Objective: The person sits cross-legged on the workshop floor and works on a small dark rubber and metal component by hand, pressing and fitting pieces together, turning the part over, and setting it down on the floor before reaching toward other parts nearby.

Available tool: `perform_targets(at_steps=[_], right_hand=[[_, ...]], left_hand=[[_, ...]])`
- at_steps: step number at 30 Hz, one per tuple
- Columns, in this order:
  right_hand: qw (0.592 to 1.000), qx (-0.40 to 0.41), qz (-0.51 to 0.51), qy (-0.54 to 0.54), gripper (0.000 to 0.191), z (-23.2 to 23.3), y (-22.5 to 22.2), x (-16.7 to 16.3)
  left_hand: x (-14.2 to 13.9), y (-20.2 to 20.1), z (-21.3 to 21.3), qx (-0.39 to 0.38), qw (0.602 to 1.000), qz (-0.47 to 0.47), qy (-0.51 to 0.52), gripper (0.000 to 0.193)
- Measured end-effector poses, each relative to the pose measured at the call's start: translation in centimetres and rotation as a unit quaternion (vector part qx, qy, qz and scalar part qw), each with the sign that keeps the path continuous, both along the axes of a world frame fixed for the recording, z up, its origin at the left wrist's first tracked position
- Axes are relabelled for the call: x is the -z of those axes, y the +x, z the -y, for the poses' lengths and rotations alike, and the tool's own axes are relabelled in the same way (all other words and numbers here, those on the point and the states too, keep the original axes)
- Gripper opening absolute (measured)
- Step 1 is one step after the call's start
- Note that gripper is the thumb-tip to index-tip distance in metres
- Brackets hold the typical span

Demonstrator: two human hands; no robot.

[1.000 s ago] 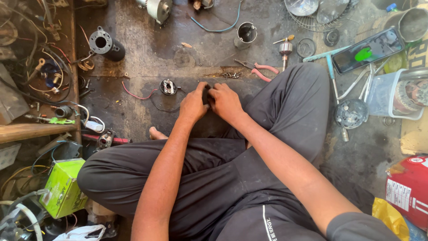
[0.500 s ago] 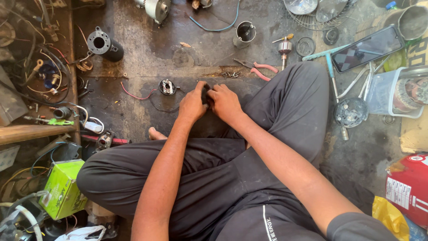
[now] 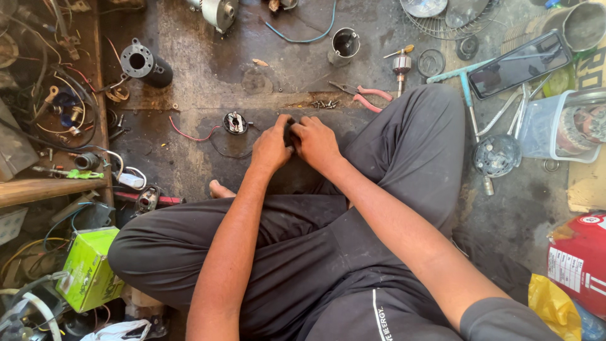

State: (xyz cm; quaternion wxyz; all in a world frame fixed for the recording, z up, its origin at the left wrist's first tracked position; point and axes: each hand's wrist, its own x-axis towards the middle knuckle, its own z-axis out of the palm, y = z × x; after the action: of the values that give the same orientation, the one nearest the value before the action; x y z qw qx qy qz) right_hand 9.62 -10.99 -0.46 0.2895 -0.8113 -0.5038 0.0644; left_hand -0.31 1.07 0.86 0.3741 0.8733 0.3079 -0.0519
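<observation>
- Head view: I sit cross-legged on the floor (image 3: 252,82), both hands out in front of my knees.
- My left hand (image 3: 271,148) and right hand (image 3: 317,144) meet around a small dark part (image 3: 288,132); the fingers of both are curled shut on it, and it is mostly hidden between them, so I cannot tell what it is.
- Just left of my left hand lies a small round piece (image 3: 235,122) with a red wire (image 3: 189,136) trailing from it.
- Beyond my right hand, pink-handled pliers (image 3: 363,96) lie beside a heap of screws (image 3: 323,104).
- Containers: a metal cup (image 3: 344,44) stands upright further out, its inside dark; I cannot tell what it holds.
- A black cylinder (image 3: 146,65) lies tilted to the left, its open end showing a hollow bore.
- At right, a clear plastic tub (image 3: 540,129) holds a round wound coil (image 3: 584,126).
- A big metal pot (image 3: 584,25) sits at the top right corner, its contents unclear.
- A phone (image 3: 519,63) lies near the tub, screen dark.
- A green box (image 3: 88,268) sits by my left knee, closed.
- A red bag (image 3: 577,262) lies at far right.
</observation>
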Motion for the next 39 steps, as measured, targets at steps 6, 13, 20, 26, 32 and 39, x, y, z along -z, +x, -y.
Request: perform_targets(at_steps=[6,13,20,26,32,39], right_hand=[[1.000,0.005,0.006,-0.011,0.014,-0.46,0.07,0.48],[1.000,0.006,-0.009,-0.006,0.011,0.00,0.12,0.61],[1.000,0.004,-0.005,-0.002,0.012,-0.06,0.19,0.47],[1.000,-0.002,0.002,-0.003,0.012,0.05,0.11,0.32],[1.000,0.002,-0.007,-0.001,0.012,-0.05,0.16,0.37],[1.000,0.006,-0.002,-0.019,0.012,-0.15,0.12,0.61]], left_hand=[[0.17,-0.02,0.01,0.003,1.000,-0.011,0.010,0.072],[0.44,0.09,-0.14,0.002,1.000,-0.013,0.006,0.076],[0.53,0.10,-0.12,0.004,1.000,-0.010,0.005,0.075],[0.12,0.16,-0.15,-0.002,1.000,-0.018,-0.006,0.074],[0.17,0.09,-0.20,0.000,1.000,-0.008,-0.001,0.075],[0.64,0.06,-0.19,0.002,1.000,-0.002,0.014,0.075]])
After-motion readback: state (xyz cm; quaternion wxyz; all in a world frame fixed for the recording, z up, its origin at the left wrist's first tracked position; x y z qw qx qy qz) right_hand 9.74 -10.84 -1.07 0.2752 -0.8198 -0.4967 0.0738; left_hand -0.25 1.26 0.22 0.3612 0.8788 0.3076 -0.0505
